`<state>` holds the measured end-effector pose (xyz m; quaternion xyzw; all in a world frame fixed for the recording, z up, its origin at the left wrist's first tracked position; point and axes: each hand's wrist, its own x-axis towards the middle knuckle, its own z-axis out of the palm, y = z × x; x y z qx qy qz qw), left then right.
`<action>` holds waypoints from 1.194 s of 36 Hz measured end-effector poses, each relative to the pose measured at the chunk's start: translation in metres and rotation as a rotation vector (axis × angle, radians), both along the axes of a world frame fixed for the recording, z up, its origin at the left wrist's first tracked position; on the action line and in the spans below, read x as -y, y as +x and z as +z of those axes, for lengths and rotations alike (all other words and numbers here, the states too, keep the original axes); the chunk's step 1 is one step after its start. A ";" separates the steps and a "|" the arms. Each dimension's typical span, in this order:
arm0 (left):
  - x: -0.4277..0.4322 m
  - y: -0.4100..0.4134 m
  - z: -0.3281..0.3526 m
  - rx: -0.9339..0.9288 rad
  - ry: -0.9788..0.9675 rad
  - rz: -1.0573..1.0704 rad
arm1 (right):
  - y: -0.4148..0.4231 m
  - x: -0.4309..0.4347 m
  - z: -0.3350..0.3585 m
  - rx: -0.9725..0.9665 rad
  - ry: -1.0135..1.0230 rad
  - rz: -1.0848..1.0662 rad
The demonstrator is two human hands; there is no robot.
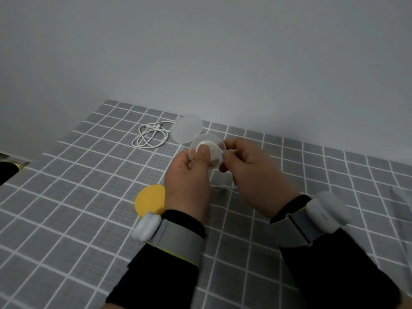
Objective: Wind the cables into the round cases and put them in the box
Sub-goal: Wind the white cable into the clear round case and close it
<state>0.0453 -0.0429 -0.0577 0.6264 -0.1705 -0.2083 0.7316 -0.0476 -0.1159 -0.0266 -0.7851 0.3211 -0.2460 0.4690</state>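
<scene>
- Clear round case point(208, 150): held above the desk, mid-scene, between both hands; tilted with its open face toward the camera.
- White cable point(206, 144): part of it is coiled inside the held case; a further stretch shows below the hands, near the desk surface at point(225, 186).
- Left hand point(189, 175): fingers closed on the case, thumb pressed on the coil at its centre, other fingers behind the case's left edge.
- Right hand point(249, 172): fingers pinched shut on the cable at the right rim of the case.
- Second clear round case point(186, 128): just beyond the held case, near the far edge of the desk; whether it lies flat or leans cannot be told.
- Loose white cable point(150, 137): lies in untidy loops on the desk, just left of the second case, its plug ends toward the far side.
- Yellow disc point(149, 200): flat on the desk, near side, partly hidden by the left wrist.
- Both wrists carry a grey band with a white device, over black sleeves.
- Desk point(78, 197): covered by a grey cloth with a white grid.
- Dark opening with a brass-coloured rim point(10, 167): at the far left edge; contents not discernible.
- Plain grey wall point(200, 52): behind the desk.
</scene>
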 end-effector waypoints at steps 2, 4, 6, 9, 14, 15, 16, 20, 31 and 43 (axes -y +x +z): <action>-0.001 0.002 -0.001 -0.003 0.002 0.022 | 0.005 -0.007 -0.003 0.058 0.120 0.008; -0.001 0.002 -0.002 -0.005 -0.001 0.025 | 0.007 -0.012 -0.005 0.087 0.174 0.009; -0.001 0.002 -0.002 -0.018 -0.022 0.004 | 0.009 -0.014 -0.006 0.085 0.154 0.010; -0.002 0.000 -0.001 -0.038 -0.059 -0.041 | 0.011 -0.015 -0.008 0.066 0.122 -0.004; -0.002 -0.004 0.006 -0.069 -0.123 -0.077 | 0.009 -0.013 -0.006 0.052 0.061 -0.034; -0.002 -0.004 0.006 -0.063 -0.127 -0.081 | 0.009 -0.013 -0.006 0.052 0.042 -0.039; -0.002 -0.004 0.006 -0.051 -0.126 -0.086 | 0.009 -0.012 -0.006 0.051 0.025 -0.045; -0.001 -0.001 0.001 0.069 -0.036 -0.096 | 0.005 -0.007 -0.004 0.038 -0.046 -0.065; 0.001 -0.001 0.007 -0.056 0.071 0.161 | -0.013 0.014 0.010 -0.139 -0.293 -0.030; -0.002 -0.007 0.007 0.300 0.113 -0.171 | -0.026 0.017 0.029 -0.365 -0.371 0.198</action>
